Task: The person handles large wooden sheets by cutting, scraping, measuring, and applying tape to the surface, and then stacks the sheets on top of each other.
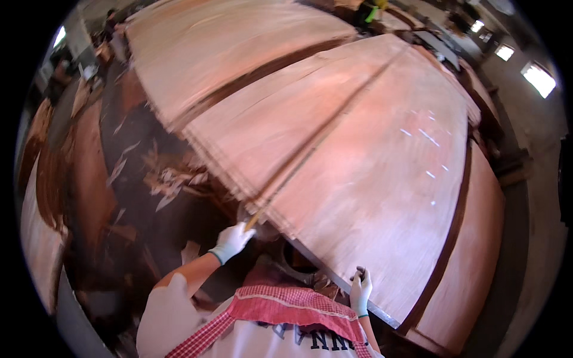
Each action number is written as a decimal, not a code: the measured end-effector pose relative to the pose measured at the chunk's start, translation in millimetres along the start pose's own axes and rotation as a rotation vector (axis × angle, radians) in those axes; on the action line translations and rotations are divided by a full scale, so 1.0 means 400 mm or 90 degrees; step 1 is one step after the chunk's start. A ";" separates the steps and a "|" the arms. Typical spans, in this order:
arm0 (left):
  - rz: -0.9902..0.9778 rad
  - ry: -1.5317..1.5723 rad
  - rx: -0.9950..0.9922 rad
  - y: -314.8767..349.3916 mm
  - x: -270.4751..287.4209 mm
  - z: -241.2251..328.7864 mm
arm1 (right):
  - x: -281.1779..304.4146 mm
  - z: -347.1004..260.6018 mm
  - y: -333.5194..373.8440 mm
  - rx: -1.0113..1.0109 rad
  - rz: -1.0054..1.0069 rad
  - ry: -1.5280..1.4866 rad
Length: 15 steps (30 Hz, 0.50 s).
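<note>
Large thin sheets of reddish wood veneer lie stacked in front of me, reaching far away. My left hand, in a white glove, grips the near end of a long thin strip that lies along the seam between two sheets. My right hand, also gloved, pinches the near edge of the right-hand sheet, with a small dark thing at its fingertips. A red checked cloth covers my chest at the bottom of the view.
Another veneer sheet lies at the back left. Torn veneer scraps litter the dark floor to the left. More sheets sit lower on the right. People stand at the far left and far back.
</note>
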State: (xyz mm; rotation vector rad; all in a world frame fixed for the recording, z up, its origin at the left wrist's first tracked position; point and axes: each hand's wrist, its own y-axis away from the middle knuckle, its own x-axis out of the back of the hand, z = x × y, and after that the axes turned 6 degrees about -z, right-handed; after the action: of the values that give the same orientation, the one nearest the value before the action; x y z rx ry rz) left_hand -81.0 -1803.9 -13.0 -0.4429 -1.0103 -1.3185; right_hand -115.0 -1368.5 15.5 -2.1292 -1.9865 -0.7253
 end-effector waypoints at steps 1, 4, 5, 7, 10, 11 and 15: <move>-0.097 0.050 -0.027 -0.008 0.008 0.003 | -0.039 -0.036 -0.002 -0.007 -0.021 0.018; 0.084 0.090 -0.233 -0.140 0.107 -0.039 | -0.138 -0.114 -0.014 0.006 -0.074 0.005; 0.176 0.058 -0.226 -0.224 0.165 -0.067 | -0.166 -0.132 -0.022 0.024 -0.085 -0.004; 0.334 -0.057 -0.089 -0.386 0.264 -0.148 | -0.217 -0.171 -0.043 0.026 -0.123 0.011; 0.363 -0.215 0.202 -0.558 0.361 -0.219 | -0.297 -0.262 -0.061 0.031 -0.166 0.025; 0.291 -0.241 0.280 -0.589 0.376 -0.228 | -0.322 -0.290 -0.061 0.048 -0.181 0.030; 0.220 -0.229 0.378 -0.665 0.345 -0.250 | -0.384 -0.295 -0.083 0.124 -0.216 0.004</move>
State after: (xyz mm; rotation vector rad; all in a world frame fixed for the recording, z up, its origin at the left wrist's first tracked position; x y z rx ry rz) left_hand -303.5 -2027.8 -24.0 -0.3780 -1.4865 -0.5943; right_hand -178.3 -1552.1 44.7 -1.7017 -2.3375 -0.5510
